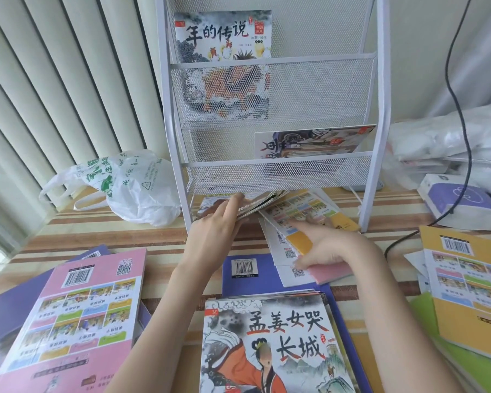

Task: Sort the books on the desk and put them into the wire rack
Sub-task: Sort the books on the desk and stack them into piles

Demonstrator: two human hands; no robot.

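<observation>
A white wire rack [275, 164] stands at the back of the desk. One picture book [224, 38] stands in its upper pocket and another book [312, 141] lies tilted in the lower pocket. My left hand [219, 225] grips a small bundle of thin books [261, 204] at the rack's foot. My right hand [326, 248] rests with spread fingers on a fan of yellow, white and pink books [298, 222]. A pile topped by an illustrated book [270, 344] lies nearest me, over a purple book [267, 279].
A pink-backed book [77, 316] lies at the left over purple ones. Yellow and green books [468, 293] are piled at the right. A white plastic bag [122, 188] sits left of the rack. A tissue box [459, 202], a black cable [462, 114] and wrapped white bundles are at the right.
</observation>
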